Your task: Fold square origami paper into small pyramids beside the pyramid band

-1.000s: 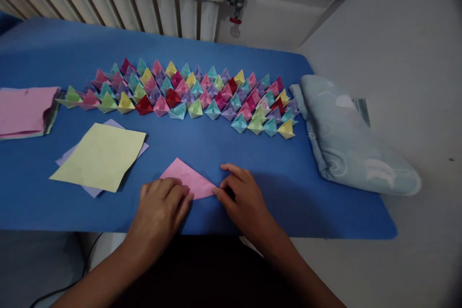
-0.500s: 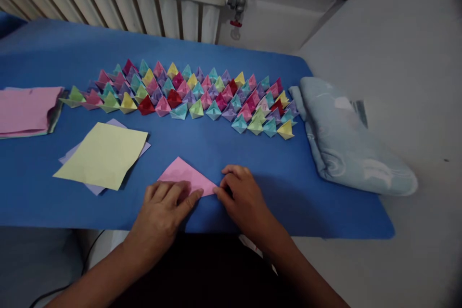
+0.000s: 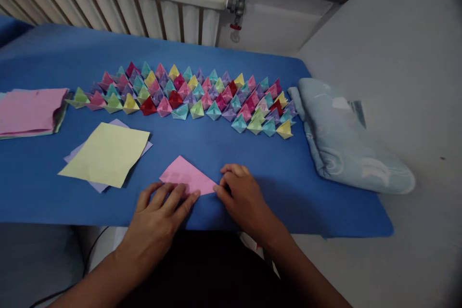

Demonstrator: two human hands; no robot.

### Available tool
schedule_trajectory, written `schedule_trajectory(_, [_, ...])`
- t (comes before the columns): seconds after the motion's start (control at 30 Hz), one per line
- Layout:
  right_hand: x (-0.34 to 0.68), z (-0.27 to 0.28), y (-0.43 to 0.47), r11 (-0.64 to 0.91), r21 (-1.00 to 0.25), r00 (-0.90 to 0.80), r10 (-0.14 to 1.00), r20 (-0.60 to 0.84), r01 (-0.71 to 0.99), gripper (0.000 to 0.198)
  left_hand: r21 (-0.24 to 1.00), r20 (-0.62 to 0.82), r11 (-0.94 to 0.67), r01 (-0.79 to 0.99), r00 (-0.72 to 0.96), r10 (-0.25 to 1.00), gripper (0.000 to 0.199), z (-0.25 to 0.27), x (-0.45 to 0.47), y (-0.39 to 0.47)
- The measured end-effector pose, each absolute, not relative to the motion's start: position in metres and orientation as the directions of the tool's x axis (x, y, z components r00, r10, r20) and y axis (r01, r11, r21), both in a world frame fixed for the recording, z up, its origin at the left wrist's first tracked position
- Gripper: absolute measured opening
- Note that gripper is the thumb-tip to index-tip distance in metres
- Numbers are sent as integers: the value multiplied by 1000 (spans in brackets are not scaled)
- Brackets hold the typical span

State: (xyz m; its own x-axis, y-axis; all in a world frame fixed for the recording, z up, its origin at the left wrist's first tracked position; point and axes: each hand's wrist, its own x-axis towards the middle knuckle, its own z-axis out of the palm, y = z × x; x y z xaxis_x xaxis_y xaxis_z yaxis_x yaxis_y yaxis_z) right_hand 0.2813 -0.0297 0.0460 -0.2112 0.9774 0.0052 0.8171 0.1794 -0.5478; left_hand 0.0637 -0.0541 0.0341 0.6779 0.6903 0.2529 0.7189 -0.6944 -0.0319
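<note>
Your left hand (image 3: 157, 219) has flattened since a second ago, fingers spread on matte, pointed, folded pink paper (image 3: 188, 173); your right hand (image 3: 242, 197) half-curled, thumb at its corner, can't tell if pinching.

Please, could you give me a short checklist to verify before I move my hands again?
1. Left hand on the pink paper: ok, fingers rest on its near side.
2. Right hand at the paper's right corner: ok, thumb tip at the corner; whether it pinches, cannot tell.
3. Near edge even all along: cannot tell, the left hand covers part.
4. Pink paper apart from the folded shapes: ok, bare table shows between.
5. Yellow sheet square on the purple sheet: not ok, purple corners stick out.
6. Blanket away from both hands: ok.
</note>
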Motion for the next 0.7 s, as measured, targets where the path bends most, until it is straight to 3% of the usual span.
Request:
schedule_trajectory(0.13, [280,55,-34,185,-554,-229,973,-11,812,17,-4,232,-640,768,624,746,49,39,51,-64])
schedule_trajectory(0.23, [280,61,-38,87,-651,-207,972,-110,754,18,14,249,-629,777,607,755,41,41,50,-64])
schedule_trajectory(0.37, [277,66,-40,-98,-835,-190,953,-235,541,18,82,375,-639,765,570,731,27,41,58,-58])
schedule_trajectory(0.53, [276,84,-46,-198,-958,-229,942,-244,206,9,187,474,-698,691,559,680,16,50,61,-52])
schedule_trajectory(0.6, [280,95,-50,-142,-978,-231,957,-175,150,6,324,477,-666,672,492,729,14,62,57,-49])
schedule_trajectory(0.7, [286,109,-51,50,-971,-158,987,12,235,42,671,294,-472,571,379,877,9,82,51,-44])
